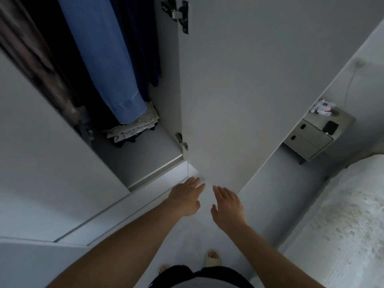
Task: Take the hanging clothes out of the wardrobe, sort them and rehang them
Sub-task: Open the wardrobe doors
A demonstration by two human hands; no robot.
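Head view, looking steeply down. Both arms out in front, left hand (187,196) and right hand (227,206) side by side, a small gap between, fingers straight and relaxed, holding nothing. Hovering low by the bottom corner of the open wardrobe door (239,96), likely reaching toward the door edge or just loosening up before going in; contact with the door not clear from here.

Far left, inside the wardrobe (133,161): hanging clothes untouched. Long blue denim garment (104,59) hanging down to brush a folded pile (135,127) on the shelf. Darker garments (143,38) either side, brownish ones (31,48) at the far left edge. Hangers and rail out of frame.

Right side: bed (342,225) near, handy for laying out sorted pieces. Bedside cabinet (315,132) farther off. Nothing removed yet, by the look of it.
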